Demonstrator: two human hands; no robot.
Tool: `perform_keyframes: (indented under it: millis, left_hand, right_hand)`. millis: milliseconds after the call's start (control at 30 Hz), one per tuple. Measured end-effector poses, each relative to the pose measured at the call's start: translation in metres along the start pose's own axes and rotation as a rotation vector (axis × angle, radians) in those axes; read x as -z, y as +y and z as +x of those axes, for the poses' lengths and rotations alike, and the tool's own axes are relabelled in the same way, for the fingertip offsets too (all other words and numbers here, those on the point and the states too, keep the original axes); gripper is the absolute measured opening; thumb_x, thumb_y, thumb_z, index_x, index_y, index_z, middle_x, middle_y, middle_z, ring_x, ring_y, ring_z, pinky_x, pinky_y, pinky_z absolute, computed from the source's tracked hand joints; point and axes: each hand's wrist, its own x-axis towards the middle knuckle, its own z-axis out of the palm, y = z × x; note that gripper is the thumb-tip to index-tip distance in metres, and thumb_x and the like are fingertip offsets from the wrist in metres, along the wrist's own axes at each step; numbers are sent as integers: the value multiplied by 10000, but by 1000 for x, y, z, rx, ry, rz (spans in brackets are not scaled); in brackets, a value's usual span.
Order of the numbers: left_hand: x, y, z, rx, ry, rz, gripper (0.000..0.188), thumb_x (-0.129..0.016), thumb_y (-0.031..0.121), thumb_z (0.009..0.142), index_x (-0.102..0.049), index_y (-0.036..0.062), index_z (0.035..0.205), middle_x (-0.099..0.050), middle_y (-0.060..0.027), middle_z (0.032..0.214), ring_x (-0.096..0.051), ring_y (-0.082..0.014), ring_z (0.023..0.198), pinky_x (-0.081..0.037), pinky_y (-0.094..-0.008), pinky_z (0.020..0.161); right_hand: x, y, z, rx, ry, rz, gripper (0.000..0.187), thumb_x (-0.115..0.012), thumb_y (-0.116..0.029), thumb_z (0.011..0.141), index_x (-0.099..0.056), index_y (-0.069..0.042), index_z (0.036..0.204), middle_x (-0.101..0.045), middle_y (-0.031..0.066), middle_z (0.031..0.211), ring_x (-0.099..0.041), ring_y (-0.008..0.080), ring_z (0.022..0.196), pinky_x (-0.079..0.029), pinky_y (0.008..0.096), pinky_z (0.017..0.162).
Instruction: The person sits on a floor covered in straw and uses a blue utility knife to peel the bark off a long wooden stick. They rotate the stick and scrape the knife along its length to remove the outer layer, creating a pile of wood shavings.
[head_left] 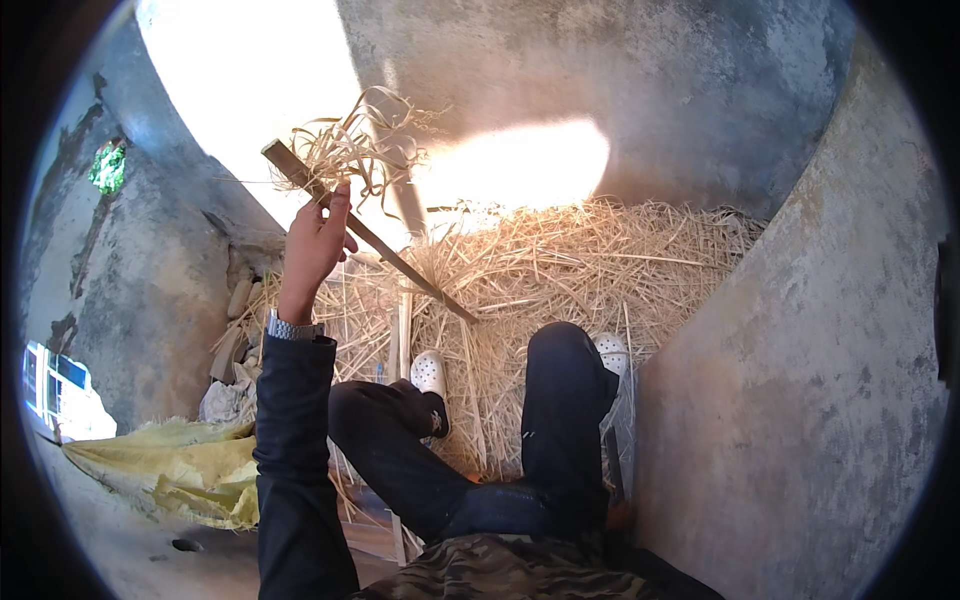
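Observation:
My left hand (315,240) is raised and closed around a long dark wooden stick (400,265) that slants down to the right into the straw. A loose tuft of pale straw strips (362,140) hangs off the stick's upper end above my fingers. A metal watch (292,328) sits on that wrist over a dark sleeve. My right hand is out of sight. My legs in dark trousers and white perforated clogs (430,372) stretch out over the straw pile (590,260).
A rough concrete wall (800,380) stands close on the right. A yellow sack (170,465) and some stones (235,340) lie at the left. Bright sunlight falls on the concrete floor (250,70) behind the straw.

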Motion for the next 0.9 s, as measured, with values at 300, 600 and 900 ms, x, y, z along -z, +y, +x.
perform_keyframes:
  millis: [300, 600, 900]
  left_hand:
    - [1, -34, 6, -153, 200, -74, 456, -460, 352, 956, -614, -43, 787, -559, -122, 640, -513, -198, 612, -410, -346, 622]
    - [-41, -126, 41, -421, -272, -1420, 325, -508, 356, 937, -564, 58, 1055, -566, -41, 834, -522, -160, 751, -410, -322, 704]
    - [-24, -57, -7, -222, -236, -1543, 265, -627, 335, 882, -543, 93, 949, -491, 6, 754, -436, -136, 704, -345, -370, 654]
  right_hand:
    - [48, 3, 8, 58, -228, 36, 405, -625, -404, 844, -620, -50, 1040, -647, 134, 947, -649, 312, 854, -526, 421, 697]
    - [65, 2, 17, 76, -311, 42, 382, -641, -371, 834, -623, -30, 1005, -640, 147, 905, -649, 300, 824, -523, 410, 686]
    - [79, 11, 18, 62, -393, 22, 360, -657, -338, 824, -626, -11, 969, -633, 160, 863, -650, 289, 794, -519, 399, 675]
